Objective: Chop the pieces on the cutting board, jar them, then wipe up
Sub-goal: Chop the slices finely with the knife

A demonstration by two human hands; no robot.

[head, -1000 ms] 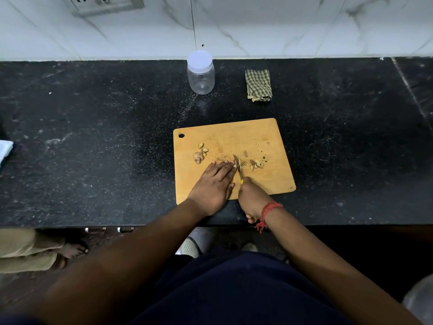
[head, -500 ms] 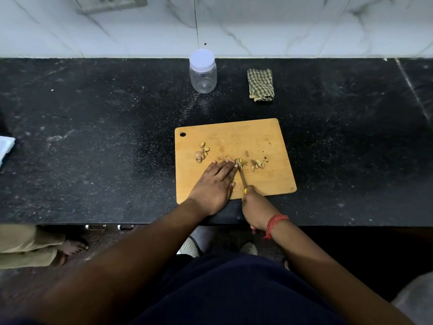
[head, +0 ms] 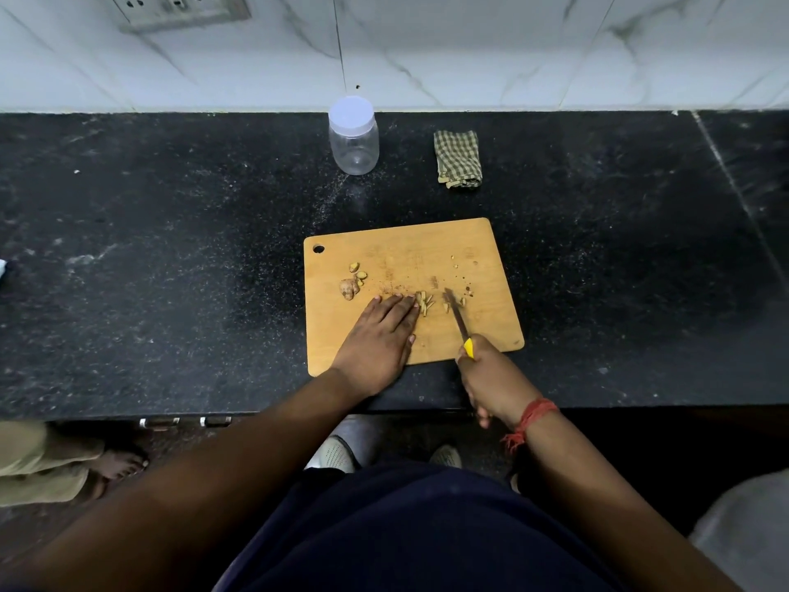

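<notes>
A wooden cutting board (head: 482,249) lies on the black counter. Whole pale pieces (head: 352,280) sit at its left, and chopped slivers (head: 425,302) lie in the middle. My left hand (head: 380,335) rests flat on the board, fingertips touching the slivers. My right hand (head: 491,378) grips the yellow handle of a knife (head: 456,314), whose blade points up over small bits to the right of the slivers. A clear jar (head: 353,138) with a white lid stands shut at the back. A folded checked cloth (head: 457,158) lies to the jar's right.
A white marble wall with a socket plate (head: 179,10) backs the counter (head: 170,249). Another person's bare foot (head: 117,461) shows on the floor at the lower left. Crumbs dot the board's right side.
My right hand has moved the knife to the right, away from my left fingertips, and its blade now lies over the right-hand bits. My left hand has stayed flat on the board.
</notes>
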